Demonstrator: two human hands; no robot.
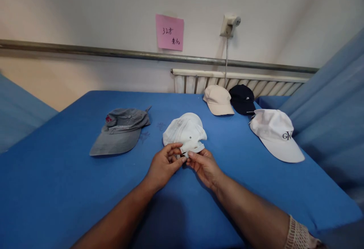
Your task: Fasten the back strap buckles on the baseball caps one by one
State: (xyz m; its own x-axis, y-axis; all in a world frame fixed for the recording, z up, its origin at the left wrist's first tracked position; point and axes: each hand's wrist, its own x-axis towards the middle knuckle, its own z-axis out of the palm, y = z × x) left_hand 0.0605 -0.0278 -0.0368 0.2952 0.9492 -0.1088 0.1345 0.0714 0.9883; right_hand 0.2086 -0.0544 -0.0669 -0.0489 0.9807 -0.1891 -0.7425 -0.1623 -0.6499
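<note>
A pale, off-white baseball cap (185,129) lies in the middle of the blue-covered table, its back strap turned toward me. My left hand (166,163) pinches the strap's left side near the cap's rear opening. On the strap (196,150) my right hand (205,165) closes thumb and fingers, close beside the left fingertips. The strap's fastening is partly hidden behind my fingers. To the left sits a grey cap (122,131) with a red mark, its brim toward me. At the right is a white cap (277,135) with dark letters.
A beige cap (218,100) and a black cap (242,99) stand side by side at the table's far edge. Behind them are a radiator (193,82) and a metal rail (119,53). Blue curtains (335,101) hang at the right. A pink note (170,33) is on the wall.
</note>
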